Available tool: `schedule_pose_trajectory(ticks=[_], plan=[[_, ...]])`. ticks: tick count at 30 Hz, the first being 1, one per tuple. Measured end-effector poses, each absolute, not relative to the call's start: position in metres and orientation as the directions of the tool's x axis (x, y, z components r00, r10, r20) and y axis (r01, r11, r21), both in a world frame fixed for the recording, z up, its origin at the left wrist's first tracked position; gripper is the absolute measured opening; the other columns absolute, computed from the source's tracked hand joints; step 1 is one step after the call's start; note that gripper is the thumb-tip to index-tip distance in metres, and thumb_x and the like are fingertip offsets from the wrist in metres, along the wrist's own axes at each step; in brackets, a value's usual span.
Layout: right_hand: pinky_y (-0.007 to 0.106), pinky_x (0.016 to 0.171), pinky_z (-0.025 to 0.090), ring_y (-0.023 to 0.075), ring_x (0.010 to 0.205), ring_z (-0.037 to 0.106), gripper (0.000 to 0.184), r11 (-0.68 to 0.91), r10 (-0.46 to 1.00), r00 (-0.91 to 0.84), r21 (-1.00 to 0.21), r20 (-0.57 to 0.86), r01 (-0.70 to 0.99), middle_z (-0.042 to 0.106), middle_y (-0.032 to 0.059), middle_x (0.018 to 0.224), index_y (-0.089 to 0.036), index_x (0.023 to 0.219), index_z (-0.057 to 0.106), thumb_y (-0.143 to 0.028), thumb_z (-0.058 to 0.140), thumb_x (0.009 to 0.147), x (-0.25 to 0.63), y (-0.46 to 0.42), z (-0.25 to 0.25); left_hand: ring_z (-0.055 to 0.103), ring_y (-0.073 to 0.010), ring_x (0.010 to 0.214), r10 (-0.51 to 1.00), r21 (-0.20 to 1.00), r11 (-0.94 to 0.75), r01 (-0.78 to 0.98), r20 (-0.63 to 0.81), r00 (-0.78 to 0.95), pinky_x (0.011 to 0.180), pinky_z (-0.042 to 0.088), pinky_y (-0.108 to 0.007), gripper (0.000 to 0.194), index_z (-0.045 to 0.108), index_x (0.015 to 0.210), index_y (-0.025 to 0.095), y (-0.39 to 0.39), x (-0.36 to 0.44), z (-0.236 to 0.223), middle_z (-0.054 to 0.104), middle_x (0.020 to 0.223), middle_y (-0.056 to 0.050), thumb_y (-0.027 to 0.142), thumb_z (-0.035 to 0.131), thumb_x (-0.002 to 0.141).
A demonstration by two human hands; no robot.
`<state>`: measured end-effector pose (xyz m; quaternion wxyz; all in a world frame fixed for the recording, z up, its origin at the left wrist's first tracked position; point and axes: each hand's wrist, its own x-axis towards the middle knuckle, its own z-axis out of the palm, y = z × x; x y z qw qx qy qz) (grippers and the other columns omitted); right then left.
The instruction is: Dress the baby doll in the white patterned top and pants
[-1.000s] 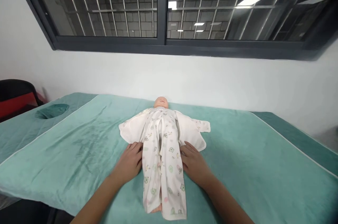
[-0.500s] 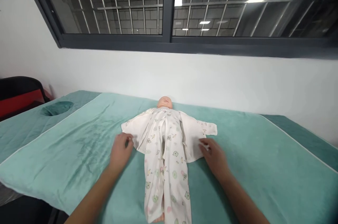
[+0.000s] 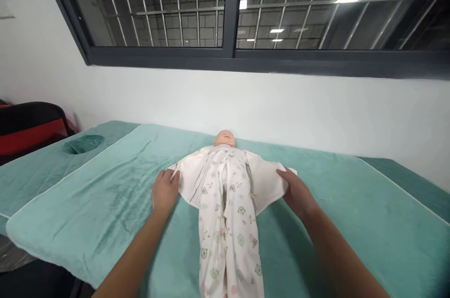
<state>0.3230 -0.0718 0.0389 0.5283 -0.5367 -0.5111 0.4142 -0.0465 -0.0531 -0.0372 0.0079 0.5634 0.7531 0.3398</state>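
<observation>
The shirt (image 3: 266, 178) is fanned out on both sides of a doll (image 3: 225, 138) on the bed (image 3: 112, 195), roughly midway along its length, the doll's head by the far edge. Uneven pulling could drag the whole doll askew; lifting the cloth might also shift the trousers (image 3: 230, 227), which appear to lie over the shirt's middle; and a flap might slip from the fingers, as it seems held only near its margin. The right hand (image 3: 298, 190) grips the right flap, thumb on top; the left hand (image 3: 165, 190) is curled at the opposite edge, though I cannot tell whether cloth is pinched there. The shirt looks thin and soft, its broad flaps mostly plain white, the left one lightly creased, and a sleeve end shows just beyond the right fingers.
</observation>
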Motion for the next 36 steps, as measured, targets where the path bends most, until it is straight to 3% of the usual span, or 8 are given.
schedule_pose_trajectory(ticks=[3,8,15,17,20,22,28,36], plan=[[0.034,0.077,0.049,0.0235,0.087,0.064,0.034,0.132,0.991,-0.018,-0.991,0.131,0.032,0.07,0.0051,0.095,-0.023,0.094,0.062,-0.054,0.054,0.081,0.284,-0.065,0.069,0.056,-0.0188,0.082,0.85,0.588,0.117,0.801,0.357,-0.386,0.068,0.036,-0.027,0.033,0.058,0.087,0.022,-0.056,-0.045,-0.033,0.061,0.093,-0.004,0.045,0.036,0.095],[0.037,0.093,0.045,0.0252,0.107,0.059,0.028,0.36,0.885,-0.429,-0.85,0.181,0.384,0.069,0.0051,0.108,-0.022,0.07,0.061,-0.047,0.061,0.082,0.236,-0.077,0.091,0.05,-0.0156,0.065,0.864,0.618,0.155,0.771,0.294,-0.409,0.059,0.028,-0.024,0.038,0.054,0.079,0.021,-0.057,-0.043,-0.032,0.06,0.074,-0.001,0.049,0.034,0.096],[0.034,0.084,0.049,0.0204,0.096,0.063,0.029,0.291,0.957,-0.125,-0.89,0.263,0.352,0.069,0.0058,0.106,-0.021,0.089,0.065,-0.047,0.052,0.088,0.224,-0.043,0.079,0.047,-0.0153,0.06,0.864,0.626,0.189,0.756,0.261,-0.431,0.057,0.023,-0.024,0.038,0.057,0.082,0.022,-0.055,-0.043,-0.032,0.058,0.067,-0.001,0.048,0.034,0.096],[0.033,0.088,0.047,0.0199,0.1,0.061,0.026,0.342,0.939,-0.15,-0.792,0.31,0.505,0.067,0.0056,0.11,-0.021,0.096,0.064,-0.043,0.05,0.089,0.214,-0.02,0.076,0.047,-0.0157,0.059,0.868,0.63,0.185,0.754,0.255,-0.426,0.057,0.023,-0.024,0.039,0.058,0.085,0.022,-0.056,-0.044,-0.031,0.058,0.066,-0.001,0.049,0.032,0.096],[0.032,0.093,0.043,0.02,0.111,0.056,0.028,0.396,0.914,-0.28,-0.505,0.292,0.767,0.064,0.0079,0.119,-0.02,0.108,0.062,-0.033,0.044,0.093,0.197,0.019,0.073,0.048,-0.0162,0.059,0.867,0.635,0.18,0.751,0.259,-0.427,0.057,0.023,-0.024,0.04,0.059,0.085,0.022,-0.056,-0.044,-0.032,0.058,0.065,-0.001,0.05,0.032,0.096],[0.031,0.087,0.043,0.0206,0.108,0.057,0.026,0.398,0.916,-0.334,-0.39,0.224,0.83,0.066,0.0083,0.112,-0.018,0.101,0.065,-0.033,0.044,0.093,0.187,0.044,0.073,0.049,-0.0163,0.059,0.864,0.636,0.18,0.75,0.262,-0.429,0.057,0.024,-0.024,0.041,0.059,0.085,0.021,-0.056,-0.044,-0.032,0.058,0.064,-0.002,0.05,0.033,0.096],[0.026,0.062,0.04,0.0181,0.073,0.061,0.027,0.449,0.876,-0.479,-0.269,-0.055,0.852,0.067,0.0029,0.077,-0.02,0.072,0.062,-0.046,0.067,0.077,0.177,0.091,0.081,0.047,-0.0157,0.057,0.858,0.639,0.203,0.742,0.25,-0.449,0.056,0.024,-0.024,0.04,0.059,0.083,0.021,-0.053,-0.044,-0.031,0.056,0.061,-0.001,0.048,0.033,0.096],[0.029,0.065,0.039,0.024,0.087,0.062,0.03,0.447,0.891,-0.452,-0.089,-0.044,0.89,0.068,0.0117,0.1,-0.016,0.102,0.061,-0.041,0.047,0.093,0.16,0.089,0.075,0.049,-0.0155,0.061,0.846,0.703,0.145,0.696,0.276,-0.455,0.057,0.027,-0.023,0.04,0.057,0.084,0.02,-0.056,-0.046,-0.034,0.057,0.064,0.0,0.048,0.032,0.097]])
